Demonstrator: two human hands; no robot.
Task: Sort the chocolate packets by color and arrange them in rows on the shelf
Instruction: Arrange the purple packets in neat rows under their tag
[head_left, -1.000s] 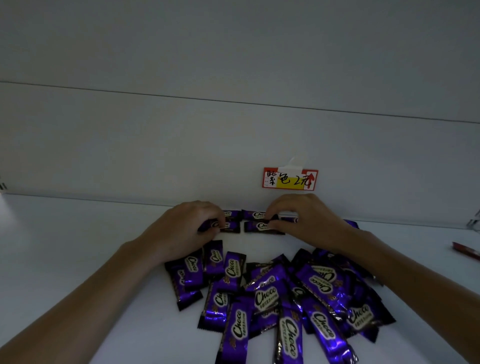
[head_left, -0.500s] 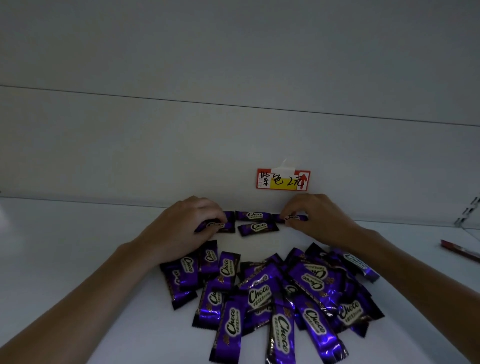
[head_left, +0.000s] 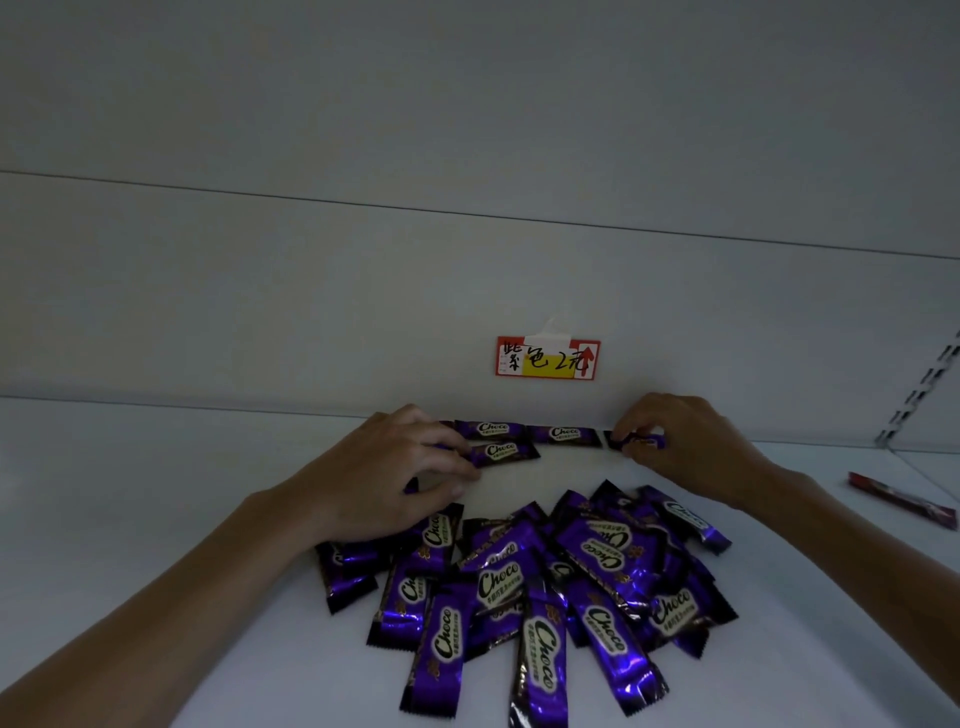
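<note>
My right hand (head_left: 691, 441) pinches a purple packet (head_left: 641, 442) at the end of the back row (head_left: 563, 434), tight to the back wall (head_left: 311, 312) beneath the price tag (head_left: 548, 357), so the line runs straight; my left hand (head_left: 395, 478) grips a second-row packet (head_left: 503, 451) with curled fingers. The pile (head_left: 545, 582) waits nearer me.

Four purple Choco packets (head_left: 493, 429) between left hand (head_left: 395, 478) and right hand (head_left: 685, 441); roughly fifteen heaped (head_left: 498, 579) nearer; one red packet (head_left: 901, 499) beyond the right hand; one price label (head_left: 548, 358).
</note>
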